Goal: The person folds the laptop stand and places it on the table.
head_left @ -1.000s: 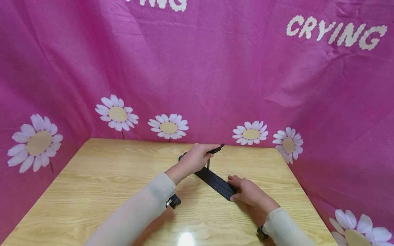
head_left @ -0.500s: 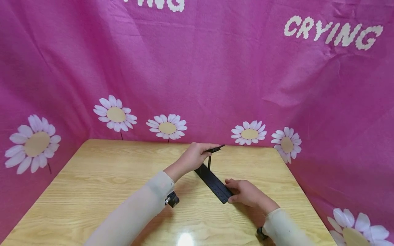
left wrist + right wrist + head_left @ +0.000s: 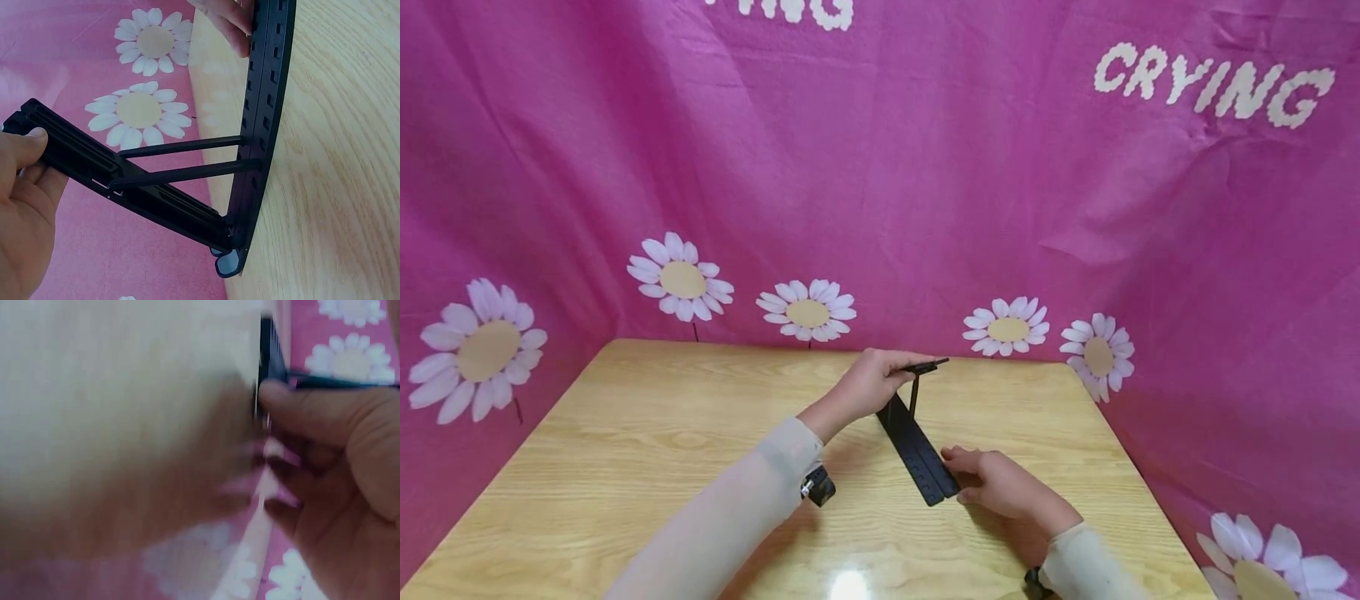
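Note:
A black folding laptop stand (image 3: 250, 106) stands on the table with its upper arm (image 3: 131, 162) raised and two struts (image 3: 187, 172) joining it to the notched base. My left hand (image 3: 853, 387) grips the raised end of the upper arm, thumb on one face and fingers behind, as the left wrist view shows. My right hand (image 3: 1011, 487) lies at the right edge of the base's near end, its fingertips and thumb touching or very close to it. The right wrist view is blurred; there the thumb (image 3: 281, 397) meets a dark edge of the stand.
The wooden table (image 3: 700, 450) carries the stand near its middle. A pink cloth (image 3: 880, 183) with printed daisies hangs behind the table and at both sides. Small black wrist cameras sit at both sleeves, the left camera (image 3: 818, 486) hanging under the forearm.
The base's near end has swung left and toward me, so the stand points more straight at me. My right hand now touches only its right edge. The left hand keeps its grip.

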Demonstrator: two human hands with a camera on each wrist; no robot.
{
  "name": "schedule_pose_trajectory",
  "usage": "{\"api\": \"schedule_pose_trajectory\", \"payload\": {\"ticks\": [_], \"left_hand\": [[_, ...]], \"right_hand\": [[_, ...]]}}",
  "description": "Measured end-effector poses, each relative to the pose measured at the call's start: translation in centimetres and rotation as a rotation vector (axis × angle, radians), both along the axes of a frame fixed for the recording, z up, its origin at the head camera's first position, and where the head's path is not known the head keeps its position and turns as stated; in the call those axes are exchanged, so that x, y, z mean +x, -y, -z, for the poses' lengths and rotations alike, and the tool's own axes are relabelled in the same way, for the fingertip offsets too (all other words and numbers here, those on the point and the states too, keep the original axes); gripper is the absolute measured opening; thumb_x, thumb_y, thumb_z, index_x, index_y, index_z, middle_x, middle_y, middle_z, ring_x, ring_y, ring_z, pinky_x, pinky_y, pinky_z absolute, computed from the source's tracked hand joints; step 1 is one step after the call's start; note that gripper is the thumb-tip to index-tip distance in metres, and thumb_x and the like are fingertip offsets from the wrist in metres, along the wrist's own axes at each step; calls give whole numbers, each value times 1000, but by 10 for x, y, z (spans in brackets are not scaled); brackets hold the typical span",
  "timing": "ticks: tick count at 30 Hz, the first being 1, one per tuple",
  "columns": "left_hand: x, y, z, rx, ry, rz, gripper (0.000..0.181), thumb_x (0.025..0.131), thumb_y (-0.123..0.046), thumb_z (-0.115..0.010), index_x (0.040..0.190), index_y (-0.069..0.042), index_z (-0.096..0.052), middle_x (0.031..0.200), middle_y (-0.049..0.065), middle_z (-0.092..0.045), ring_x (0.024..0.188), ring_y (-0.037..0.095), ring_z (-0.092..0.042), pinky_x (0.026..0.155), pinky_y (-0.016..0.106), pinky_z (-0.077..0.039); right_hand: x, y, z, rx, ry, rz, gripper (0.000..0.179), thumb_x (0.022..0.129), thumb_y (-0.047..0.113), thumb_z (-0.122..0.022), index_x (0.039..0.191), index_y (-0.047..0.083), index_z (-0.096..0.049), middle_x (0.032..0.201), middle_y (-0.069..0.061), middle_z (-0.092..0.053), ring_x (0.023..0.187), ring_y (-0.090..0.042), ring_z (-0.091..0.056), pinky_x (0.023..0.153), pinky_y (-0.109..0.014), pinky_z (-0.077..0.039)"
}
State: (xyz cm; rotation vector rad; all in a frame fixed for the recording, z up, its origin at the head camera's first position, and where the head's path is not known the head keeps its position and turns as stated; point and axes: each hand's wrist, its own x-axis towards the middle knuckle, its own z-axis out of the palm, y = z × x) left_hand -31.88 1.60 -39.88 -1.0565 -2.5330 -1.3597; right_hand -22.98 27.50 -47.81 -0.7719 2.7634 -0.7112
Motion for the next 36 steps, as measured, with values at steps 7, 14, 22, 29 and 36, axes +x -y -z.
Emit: {"api": "schedule_pose_trajectory", "payload": {"ticks": [7,14,22,29,36], "left_hand": [[-2,1,0,14,26,12,41,100,-4,-64,135,-25,-70,128,3,-72,86,8,-59,65,21,-44],[-4,4,2,90,44,27,40,98,1,-64,132,-21,-72,124,5,-73,79,8,-57,60,22,-39],[-5,2,4,101,58,27,39,99,-1,-65,130,-22,-73,125,3,-73,101,5,-63,76,22,-47],[-4,1,9,148,73,-42,37,99,-4,-65,127,-26,-75,123,-1,-74,95,9,-64,71,24,-48],[-8,3,12,202,91,-49,34,99,-6,-66,123,-26,-77,119,-1,-75,96,8,-66,76,24,-52]], "right_hand": [[-18,-11,4,-104,89,-61,53,87,6,-78,138,1,-63,150,-9,-56,147,-39,-39,120,-60,-24],[-17,-9,9,-138,122,-66,54,92,11,-75,143,4,-60,153,-7,-53,149,-40,-34,118,-63,-25],[-23,-13,9,-118,125,-98,59,91,10,-74,147,6,-55,157,-7,-48,152,-38,-29,121,-63,-20],[-29,-1,7,-88,119,-71,59,86,11,-80,142,12,-62,153,-2,-53,153,-30,-30,125,-59,-12],[-28,12,6,-44,35,-107,57,82,14,-83,136,5,-66,149,-11,-56,151,-35,-34,125,-60,-14]]}}
